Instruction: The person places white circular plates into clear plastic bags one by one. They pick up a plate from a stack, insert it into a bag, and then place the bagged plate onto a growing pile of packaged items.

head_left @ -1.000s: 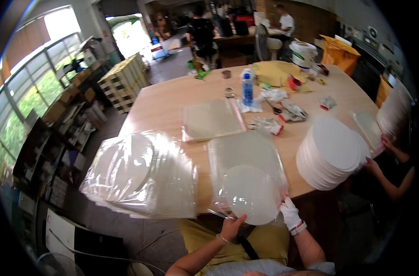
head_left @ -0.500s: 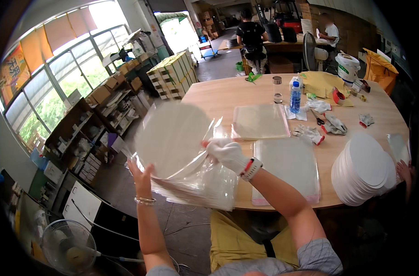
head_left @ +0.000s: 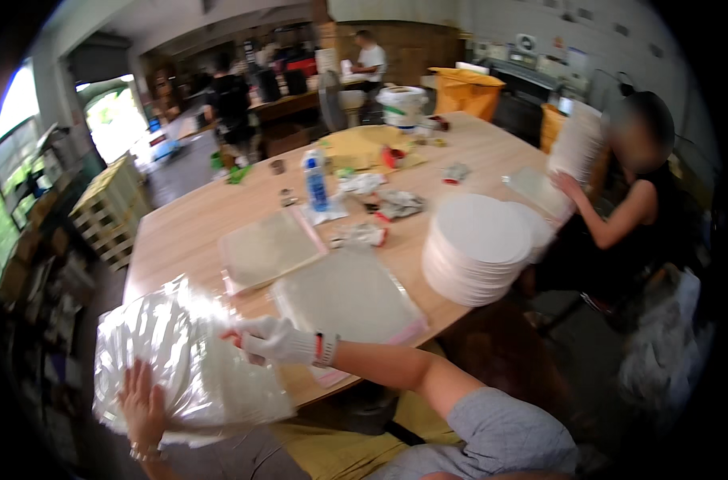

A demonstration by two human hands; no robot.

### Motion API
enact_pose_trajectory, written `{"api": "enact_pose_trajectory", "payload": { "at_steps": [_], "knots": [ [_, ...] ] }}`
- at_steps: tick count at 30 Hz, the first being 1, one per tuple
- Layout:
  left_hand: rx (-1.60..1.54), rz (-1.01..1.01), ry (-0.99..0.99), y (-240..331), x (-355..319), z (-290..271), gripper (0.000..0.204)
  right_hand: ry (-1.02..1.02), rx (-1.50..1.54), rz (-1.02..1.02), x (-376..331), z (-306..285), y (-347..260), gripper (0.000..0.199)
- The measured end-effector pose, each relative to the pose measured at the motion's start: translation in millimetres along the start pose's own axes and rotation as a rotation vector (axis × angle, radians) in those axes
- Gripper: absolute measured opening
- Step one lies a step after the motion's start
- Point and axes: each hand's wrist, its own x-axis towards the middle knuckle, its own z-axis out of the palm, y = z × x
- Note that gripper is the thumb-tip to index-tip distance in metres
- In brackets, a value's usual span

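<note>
A stack of clear plastic bags holding white round sheets (head_left: 212,392) lies at the table's near left corner, its shiny film full of glare. My bare left hand (head_left: 142,404) rests open on its near left part, fingers spread, a bracelet at the wrist. Over the stack's right side is my right hand (head_left: 278,340) in a white glove, fingers pointing left and partly bent. Blur hides whether film is between them. Beyond it, two flat piles of clear bags with pink edges lie on the table: a near pile (head_left: 344,300) and a farther pile (head_left: 272,248).
Tall stacks of white discs (head_left: 480,248) stand to the right. Gloves (head_left: 400,204), a blue-labelled bottle (head_left: 316,186), red tape (head_left: 392,157) and a white bucket (head_left: 402,108) sit farther back on the table (head_left: 188,216). A co-worker (head_left: 628,208) sits at the right, holding white discs.
The view has swung right. The bag stack, tilted up between my hands before, now lies flat at the corner. My left hand has gone from its side edge to its top.
</note>
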Motion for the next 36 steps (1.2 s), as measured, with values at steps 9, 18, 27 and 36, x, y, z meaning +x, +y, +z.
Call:
{"api": "enact_pose_trajectory", "payload": {
  "at_steps": [9,18,27,36],
  "knots": [
    [-0.036,0.353,0.482,-39.7,-6.2,21.4,0.05,0.814,-1.777,-0.004,-298.6,-187.3,-82.8,0.023],
    [-0.465,0.653,0.669,73.4,-48.9,55.7,0.034,0.589,-1.666,0.179,-392.4,-265.0,-129.3,0.034],
    [-1.215,0.865,-0.428,273.0,-39.9,150.1,0.017,0.607,-2.039,0.003,-370.1,-221.9,-146.4,0.008],
    [-1.948,-0.032,-1.06,383.7,10.2,199.8,0.045,0.301,-1.797,-0.176,-312.6,-81.8,-101.5,0.018]
  ]
}}
